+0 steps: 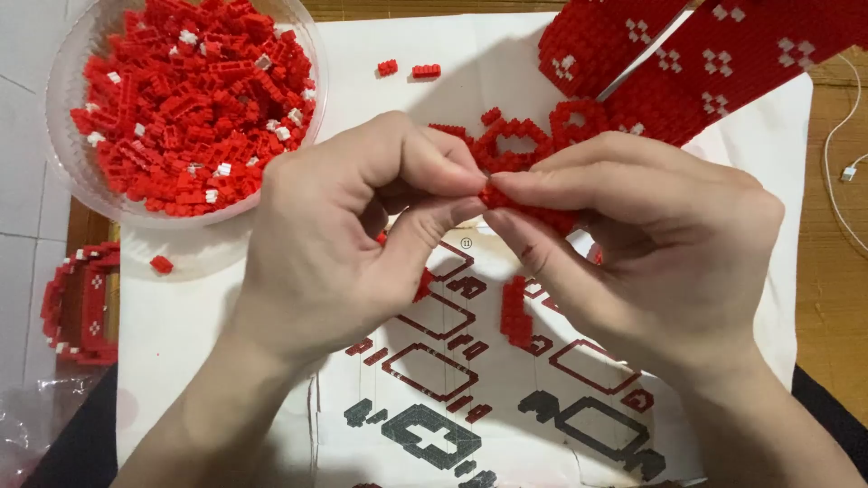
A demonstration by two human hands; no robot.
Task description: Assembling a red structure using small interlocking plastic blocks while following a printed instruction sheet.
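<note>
My left hand [348, 239] and my right hand [646, 244] meet at the centre of the view, fingertips pinched together on a small red brick assembly [533, 213]. The piece is mostly hidden between thumbs and forefingers. Just behind the hands lies a curled chain of red bricks [520, 145] on the white sheet. A short red brick strip [514, 312] rests on the instruction sheet [434, 361] below my hands.
A clear bowl [77, 194] full of small red and white bricks stands at the upper left. Large red built panels with white crosses [714, 63] lie at the upper right. A curved red piece [77, 307] sits at the left edge. A white cable [845, 167] runs along the right.
</note>
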